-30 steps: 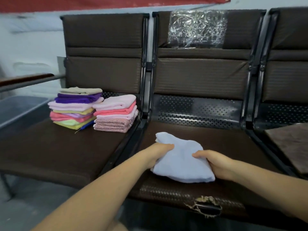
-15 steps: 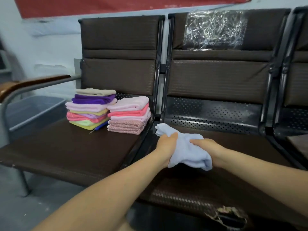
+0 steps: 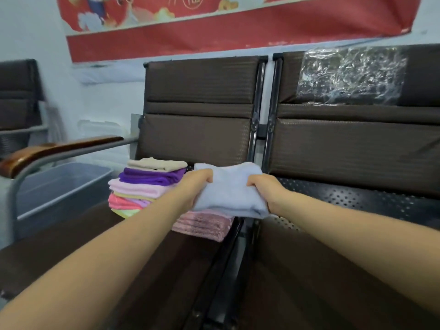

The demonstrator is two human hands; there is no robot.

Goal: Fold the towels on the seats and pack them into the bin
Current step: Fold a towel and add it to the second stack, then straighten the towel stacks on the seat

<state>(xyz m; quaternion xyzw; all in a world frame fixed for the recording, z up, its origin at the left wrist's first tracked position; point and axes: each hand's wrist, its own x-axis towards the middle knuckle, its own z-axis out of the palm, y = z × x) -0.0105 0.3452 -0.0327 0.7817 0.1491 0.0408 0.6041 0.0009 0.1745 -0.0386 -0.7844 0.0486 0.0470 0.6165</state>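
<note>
Two hands, one towel: you hold the folded light-blue towel (image 3: 229, 191) between them, left hand (image 3: 194, 186) clamped on its left edge, right hand (image 3: 264, 190) on its right, so the fold does not fall open.
Towel's place: lifted clear of the seat, hanging over the pink stack (image 3: 204, 225), which seems to be where it goes next.
Grip: your fingers wrap under and your thumbs press on top at both ends; that keeps the layers flat, I judge.
Pink stack: mostly hidden behind the towel; only its lower towels show, at the right edge of the left seat (image 3: 71, 246).
Mixed stack (image 3: 142, 186): just left of the pink one, beige on top, then purple, pink, yellow, coral and green, squared up for lifting in one go.
Bin (image 3: 59, 186): grey, far left beyond the armrest (image 3: 54, 148), close to the stacks; I see no towels in it.
Right seat (image 3: 321, 282): bare where you can see it.
Stage: folding looks nearly finished; packing not begun.
</note>
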